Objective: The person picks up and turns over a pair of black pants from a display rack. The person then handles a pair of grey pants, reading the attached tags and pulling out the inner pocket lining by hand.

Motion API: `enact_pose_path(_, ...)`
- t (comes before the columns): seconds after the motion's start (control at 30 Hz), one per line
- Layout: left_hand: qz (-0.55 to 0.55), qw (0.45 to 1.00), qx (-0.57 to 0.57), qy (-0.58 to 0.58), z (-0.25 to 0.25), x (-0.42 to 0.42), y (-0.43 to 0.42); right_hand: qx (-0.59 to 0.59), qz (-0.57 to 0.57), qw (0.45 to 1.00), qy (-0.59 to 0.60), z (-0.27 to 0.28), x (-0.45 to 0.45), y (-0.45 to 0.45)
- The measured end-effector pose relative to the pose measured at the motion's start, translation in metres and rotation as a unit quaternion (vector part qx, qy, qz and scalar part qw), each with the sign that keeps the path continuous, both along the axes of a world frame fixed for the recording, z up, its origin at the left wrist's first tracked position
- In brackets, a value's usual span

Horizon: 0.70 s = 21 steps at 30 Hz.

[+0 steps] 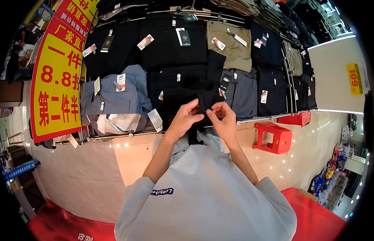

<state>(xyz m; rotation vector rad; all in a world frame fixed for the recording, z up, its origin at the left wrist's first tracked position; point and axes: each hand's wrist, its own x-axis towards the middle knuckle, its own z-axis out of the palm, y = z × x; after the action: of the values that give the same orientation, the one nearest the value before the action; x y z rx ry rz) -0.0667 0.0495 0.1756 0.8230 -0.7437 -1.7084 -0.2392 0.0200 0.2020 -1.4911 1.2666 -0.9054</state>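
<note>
Both of my hands are raised in front of my chest at a pair of black trousers (207, 99). My left hand (184, 120) is closed on the left edge of the cloth, thumb pointing right. Opposite it, my right hand (223, 119) pinches the right edge between thumb and fingertips. Part of the black cloth hangs down between my wrists, and dark trousers behind it make its outline hard to separate. Left of my hands lie blue-grey trousers (132, 94) with a white tag (155, 120); on the right are folded grey-blue trousers (242, 94).
Folded black trousers (173, 48) and khaki trousers (231, 42) lie on the sloping metal rack. A yellow and red sign (56, 76) stands at its left end. Red plastic stools (280, 138) stand on the tiled floor at the right.
</note>
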Motion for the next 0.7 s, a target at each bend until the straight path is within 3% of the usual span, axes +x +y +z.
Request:
enact_pose_path(0.33,0.046,0.998,0.005,0.034,0.004,-0.004,0.003,-0.021,-0.005,0.999,-0.033,-0.004,0.001,0.001)
enact_pose_path(0.43,0.049,0.997,0.013,0.053,0.006,-0.005,0.002,-0.086,-0.016,0.996,-0.004,-0.002,0.004,0.005)
enact_pose_path(0.53,0.039,0.998,0.028,0.051,0.0,-0.004,0.002,-0.226,-0.004,0.972,0.06,-0.003,0.004,0.008)
enact_pose_path(0.7,0.055,0.996,0.04,0.058,-0.003,-0.008,0.003,-0.287,0.009,0.956,0.054,-0.007,0.007,0.011)
